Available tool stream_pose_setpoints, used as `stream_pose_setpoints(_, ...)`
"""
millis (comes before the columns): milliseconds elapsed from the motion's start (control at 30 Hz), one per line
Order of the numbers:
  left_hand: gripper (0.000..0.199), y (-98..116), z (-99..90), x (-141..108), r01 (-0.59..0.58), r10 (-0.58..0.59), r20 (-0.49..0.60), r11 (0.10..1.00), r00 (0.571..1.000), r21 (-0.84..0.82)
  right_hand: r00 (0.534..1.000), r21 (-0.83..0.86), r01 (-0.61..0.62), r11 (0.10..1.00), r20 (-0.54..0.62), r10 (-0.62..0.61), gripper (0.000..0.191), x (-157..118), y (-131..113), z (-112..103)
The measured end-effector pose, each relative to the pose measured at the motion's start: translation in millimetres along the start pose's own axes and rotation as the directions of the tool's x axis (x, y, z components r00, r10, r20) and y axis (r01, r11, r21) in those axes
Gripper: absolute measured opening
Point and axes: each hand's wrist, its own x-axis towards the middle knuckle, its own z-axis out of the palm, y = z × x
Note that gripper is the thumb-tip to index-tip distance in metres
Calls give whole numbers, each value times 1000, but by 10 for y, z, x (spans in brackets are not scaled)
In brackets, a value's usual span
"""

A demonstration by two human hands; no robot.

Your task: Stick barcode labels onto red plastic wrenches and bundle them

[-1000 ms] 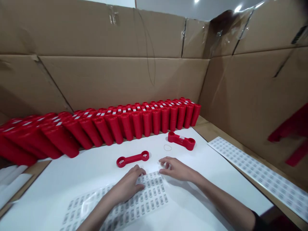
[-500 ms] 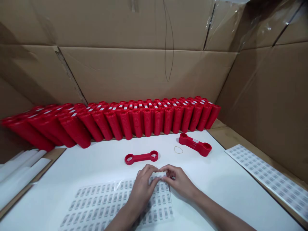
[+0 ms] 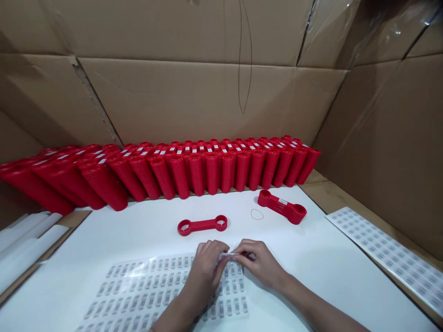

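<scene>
A sheet of barcode labels (image 3: 152, 281) lies on the white table, its upper right corner bent up between my fingers. My left hand (image 3: 210, 265) is closed, thumb and fingers pinching that corner. From the other side, my right hand (image 3: 258, 259) pinches the same raised edge with thumb and forefinger. Just beyond my hands rests a flat red plastic piece with a ring at each end (image 3: 202, 225). Farther right is a thicker red stack of such pieces (image 3: 282, 207) with a white label on it. A thin rubber band (image 3: 257, 214) lies beside that stack.
Rows of labelled red stacks (image 3: 212, 173) stand along the back, against a cardboard wall (image 3: 180, 101). Another label sheet (image 3: 387, 258) lies at the right edge. Rolled or curled white sheets (image 3: 31, 249) are at the left. The white table top (image 3: 138, 230) spans between.
The sheet's corner has been bent upward, so its edge now shows as a thin white strip between my fingertips. The view has shifted slightly.
</scene>
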Motion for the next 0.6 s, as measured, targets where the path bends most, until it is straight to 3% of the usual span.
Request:
stream_pose_setpoints(300,18,17,8,-13,201,-198,33,972,980,-120,997,-21,74,997,2,-74,20,-23,28,-12)
stream_pose_setpoints(600,19,-42,-176,-7,255,-255,18,957,967,-137,985,-88,136,987,-93,-144,31,-24,16,-127)
